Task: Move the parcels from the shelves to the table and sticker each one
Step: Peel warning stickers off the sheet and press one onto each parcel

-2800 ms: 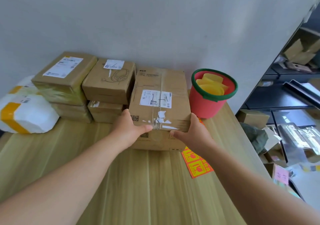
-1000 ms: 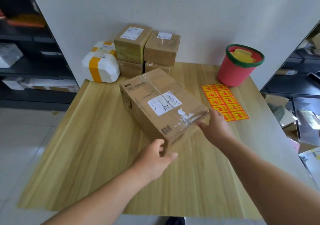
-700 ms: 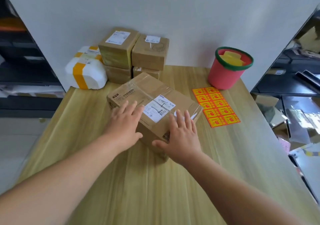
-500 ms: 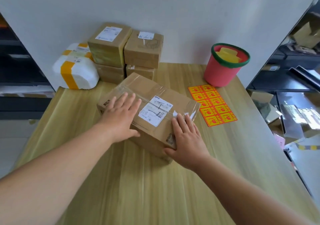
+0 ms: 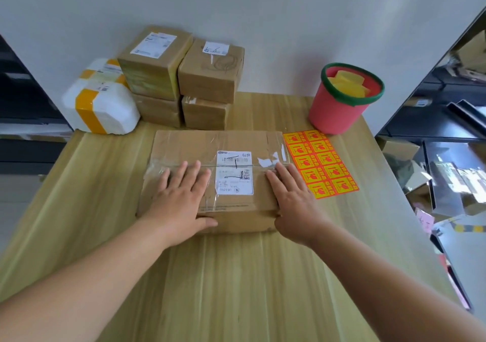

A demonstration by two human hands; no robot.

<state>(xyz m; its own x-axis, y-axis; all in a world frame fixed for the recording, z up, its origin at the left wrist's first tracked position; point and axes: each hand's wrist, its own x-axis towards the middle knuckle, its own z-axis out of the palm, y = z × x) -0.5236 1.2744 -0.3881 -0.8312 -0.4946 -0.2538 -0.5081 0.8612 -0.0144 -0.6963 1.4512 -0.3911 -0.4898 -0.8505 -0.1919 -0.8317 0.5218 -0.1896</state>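
A large taped cardboard parcel [image 5: 210, 147] with a white shipping label lies flat and square to me in the middle of the wooden table [image 5: 236, 276]. My left hand [image 5: 181, 199] rests flat on the parcel's left half, fingers straight, thumb over the near edge. My right hand [image 5: 294, 202] lies flat on its right end, fingers straight. A sheet of orange and yellow stickers [image 5: 320, 163] lies on the table just right of the parcel, touching its side.
Stacked brown boxes [image 5: 184, 76] and a white parcel with yellow tape [image 5: 102, 105] stand at the table's back left against the wall. A red bucket [image 5: 342, 105] with yellow scraps stands at the back right. Dark shelves flank both sides.
The parcel was pulled away from the wall, turned on the table, and now lies square to me. Both hands went from gripping its end to lying flat on top.
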